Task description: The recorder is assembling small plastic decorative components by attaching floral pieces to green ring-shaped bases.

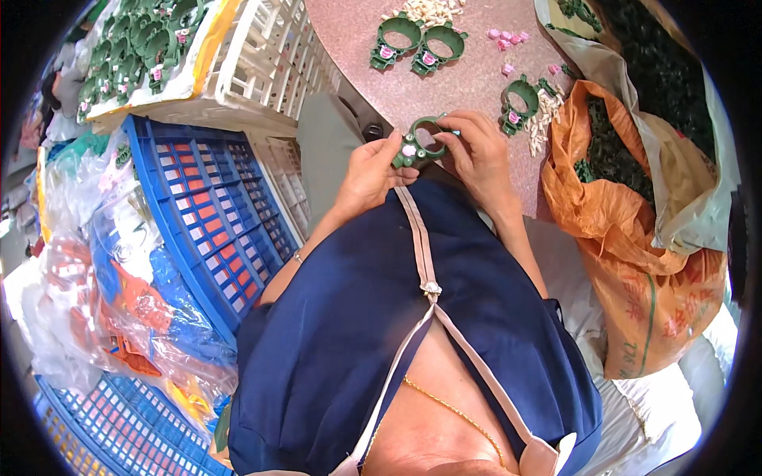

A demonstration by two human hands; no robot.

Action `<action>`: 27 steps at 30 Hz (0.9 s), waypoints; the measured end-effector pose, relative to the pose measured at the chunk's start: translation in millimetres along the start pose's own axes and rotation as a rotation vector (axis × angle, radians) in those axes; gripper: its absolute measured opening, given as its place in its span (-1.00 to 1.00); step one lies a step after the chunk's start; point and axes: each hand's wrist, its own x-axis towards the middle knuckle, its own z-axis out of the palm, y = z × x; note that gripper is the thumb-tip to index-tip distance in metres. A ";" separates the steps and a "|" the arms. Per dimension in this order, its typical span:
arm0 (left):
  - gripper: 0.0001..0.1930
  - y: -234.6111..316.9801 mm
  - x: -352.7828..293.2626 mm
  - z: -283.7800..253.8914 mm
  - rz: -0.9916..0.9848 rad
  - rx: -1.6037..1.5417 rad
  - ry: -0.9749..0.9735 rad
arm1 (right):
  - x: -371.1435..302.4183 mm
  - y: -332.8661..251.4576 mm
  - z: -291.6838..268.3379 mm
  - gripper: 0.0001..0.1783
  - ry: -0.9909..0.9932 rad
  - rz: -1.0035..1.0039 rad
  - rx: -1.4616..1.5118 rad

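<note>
A green plastic ring-shaped piece (412, 161) with a pink rose on it is held between my two hands, just over the table's near edge. My left hand (367, 176) grips its left end, thumb on top and fingers beneath. Closed at the ring's right side, my right hand (484, 159) has thumb and fingers around the rim; whether it also pinches some small part, I cannot tell. Ahead on the pink speckled table (468, 87) lie two similar green pieces, one a left piece (378, 60), the other a right piece (421, 67). A third piece (506, 111) lies beyond my right hand.
Small cream parts (542, 128) and pink roses (505, 38) lie loose on the table. At left stand a foam box (202, 59) of green pieces, a white basket (274, 59), a blue crate (198, 198) and plastic bags (87, 278). An orange sack (619, 246) stands at right.
</note>
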 end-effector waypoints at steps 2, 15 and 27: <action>-0.56 -3.9 2.5 1.1 -0.002 0.013 0.016 | -0.3 3.6 1.1 -0.82 -0.003 -0.008 -0.014; -0.50 1.9 4.7 24.5 1.241 1.299 0.284 | 4.3 27.8 -1.6 -0.85 0.107 0.041 -0.042; -0.58 6.0 49.7 56.2 1.309 1.377 0.317 | -14.9 43.9 -58.6 -0.80 0.391 0.311 -0.349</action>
